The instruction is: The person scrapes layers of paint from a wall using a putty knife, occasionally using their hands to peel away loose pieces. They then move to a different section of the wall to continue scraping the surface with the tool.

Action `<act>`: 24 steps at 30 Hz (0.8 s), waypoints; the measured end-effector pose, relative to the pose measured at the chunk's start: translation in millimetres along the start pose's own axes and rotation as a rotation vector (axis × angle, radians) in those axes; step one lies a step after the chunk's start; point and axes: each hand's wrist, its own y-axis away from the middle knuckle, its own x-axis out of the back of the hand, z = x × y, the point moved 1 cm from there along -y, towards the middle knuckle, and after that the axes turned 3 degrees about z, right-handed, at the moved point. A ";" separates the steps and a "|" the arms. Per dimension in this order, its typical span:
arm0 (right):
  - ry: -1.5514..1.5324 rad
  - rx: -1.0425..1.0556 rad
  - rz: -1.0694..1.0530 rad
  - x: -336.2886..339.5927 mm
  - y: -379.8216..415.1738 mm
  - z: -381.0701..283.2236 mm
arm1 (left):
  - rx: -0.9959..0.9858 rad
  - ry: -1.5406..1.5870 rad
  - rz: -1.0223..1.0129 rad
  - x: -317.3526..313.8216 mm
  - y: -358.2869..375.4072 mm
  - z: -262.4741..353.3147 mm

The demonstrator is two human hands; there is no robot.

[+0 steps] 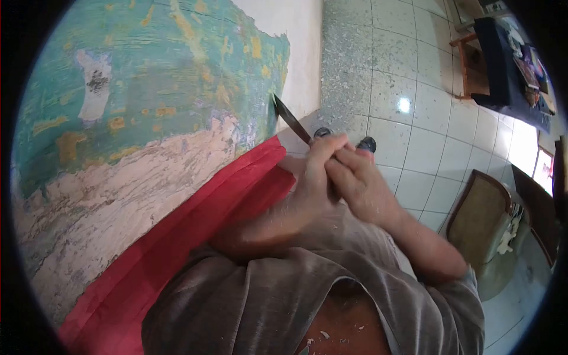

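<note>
A knife with a long dark blade points up and left, its tip right at the green painted wall. My left hand is closed around its handle, which the fingers hide. Wrapped against it from the right is my right hand, also closed on the handle. Green paint with yellowish patches covers the upper wall. Below that lies a rough pinkish band of bare surface, and a white stretch shows beyond the ragged paint edge.
Red cloth runs along the wall's lower part beside my left arm. Paint flakes litter the tiled floor near the wall. My shoes show past my hands. At right stand a chair and a dark-covered table holding several things.
</note>
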 end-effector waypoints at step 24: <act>0.235 0.090 0.056 -3.0 -26.0 18.8 | 0.039 0.073 0.007 25.8 -35.3 12.9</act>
